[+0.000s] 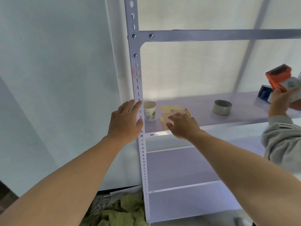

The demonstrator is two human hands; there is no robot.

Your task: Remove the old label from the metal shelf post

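Observation:
A white perforated metal shelf post (pixel 137 75) runs top to bottom left of centre. Faint reddish marks (pixel 133 71) show on its left face above my hands; I see no whole label on it. My left hand (pixel 126 120) lies flat against the post at shelf height, fingers together, thumb on the front face. My right hand (pixel 182 124) hovers over the shelf with fingers spread, above a yellow and pink sticker sheet (pixel 171 111). It holds nothing.
On the shelf (pixel 244 111) stand a paper cup (pixel 150 111), a yellow pen (pixel 187 111) and a tape roll (pixel 222 107). At far right another person's hand (pixel 280 98) holds an orange and white box (pixel 281 77). Green cloth (pixel 123 211) lies on the floor.

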